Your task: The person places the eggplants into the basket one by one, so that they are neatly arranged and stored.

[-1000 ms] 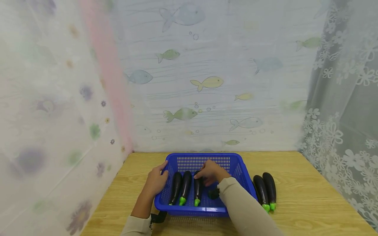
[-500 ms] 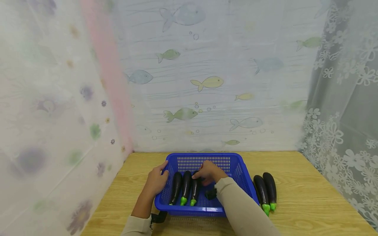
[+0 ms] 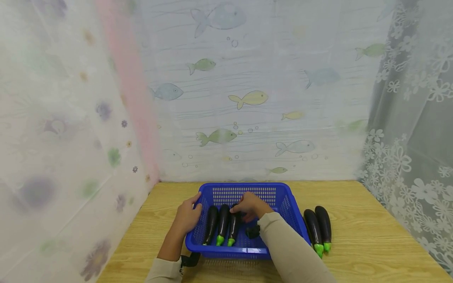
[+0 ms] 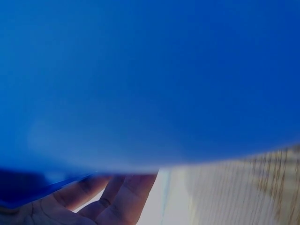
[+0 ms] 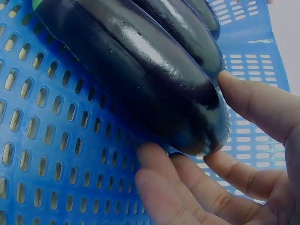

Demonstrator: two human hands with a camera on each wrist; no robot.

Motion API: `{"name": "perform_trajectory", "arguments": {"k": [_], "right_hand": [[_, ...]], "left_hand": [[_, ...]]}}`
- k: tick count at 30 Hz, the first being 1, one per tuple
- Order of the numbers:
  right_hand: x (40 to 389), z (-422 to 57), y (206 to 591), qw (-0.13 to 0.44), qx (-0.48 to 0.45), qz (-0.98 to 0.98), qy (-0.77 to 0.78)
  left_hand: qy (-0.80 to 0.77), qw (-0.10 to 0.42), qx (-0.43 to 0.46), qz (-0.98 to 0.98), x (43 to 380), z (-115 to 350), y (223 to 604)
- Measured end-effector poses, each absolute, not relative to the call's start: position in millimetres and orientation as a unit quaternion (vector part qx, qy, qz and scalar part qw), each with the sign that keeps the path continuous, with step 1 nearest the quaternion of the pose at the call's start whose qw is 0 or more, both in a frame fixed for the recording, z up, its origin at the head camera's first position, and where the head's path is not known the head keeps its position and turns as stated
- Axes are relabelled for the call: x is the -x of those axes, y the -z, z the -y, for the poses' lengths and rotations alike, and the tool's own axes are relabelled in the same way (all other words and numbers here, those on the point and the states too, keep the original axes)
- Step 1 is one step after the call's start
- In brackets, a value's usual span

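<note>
In the head view a blue plastic basket (image 3: 247, 250) holds three dark eggplants with green stem ends, lying side by side in its left half. My left hand (image 3: 187, 216) grips the basket's left rim; in the left wrist view the blue wall hides most of that hand (image 4: 110, 201). My right hand (image 3: 251, 206) reaches inside and holds the far end of the rightmost eggplant (image 3: 234, 230). The right wrist view shows the thumb on one side of this eggplant (image 5: 140, 75) and the fingers on the other. Left of it lie the middle eggplant (image 3: 223, 224) and the leftmost one (image 3: 211, 224).
Two more eggplants (image 3: 318, 230) lie together on the wooden table (image 3: 368, 236), just right of the basket. A fish-patterned curtain (image 3: 247, 118) hangs behind the table, with other patterned sheets on the left and right.
My right hand has shifted the rightmost eggplant left, close to the middle one, and its stem end has swung left. The left hand and basket have stayed put.
</note>
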State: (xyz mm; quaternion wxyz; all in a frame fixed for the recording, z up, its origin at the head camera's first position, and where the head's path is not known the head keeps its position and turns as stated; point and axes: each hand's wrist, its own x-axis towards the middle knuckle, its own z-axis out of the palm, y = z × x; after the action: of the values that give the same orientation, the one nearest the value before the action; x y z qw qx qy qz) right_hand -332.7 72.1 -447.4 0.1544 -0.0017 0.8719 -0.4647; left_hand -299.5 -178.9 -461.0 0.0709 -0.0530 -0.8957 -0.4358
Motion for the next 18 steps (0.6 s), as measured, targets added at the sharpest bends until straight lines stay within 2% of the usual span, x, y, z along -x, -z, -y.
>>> {"name": "perform_trajectory", "arguments": {"k": [18], "right_hand": [[335.1, -73.3, 445.3, 0.135, 0.001, -0.882, 0.451]], "left_hand": [[0.436, 0.071, 0.051, 0.896, 300.1, 179.6, 460.6]]}}
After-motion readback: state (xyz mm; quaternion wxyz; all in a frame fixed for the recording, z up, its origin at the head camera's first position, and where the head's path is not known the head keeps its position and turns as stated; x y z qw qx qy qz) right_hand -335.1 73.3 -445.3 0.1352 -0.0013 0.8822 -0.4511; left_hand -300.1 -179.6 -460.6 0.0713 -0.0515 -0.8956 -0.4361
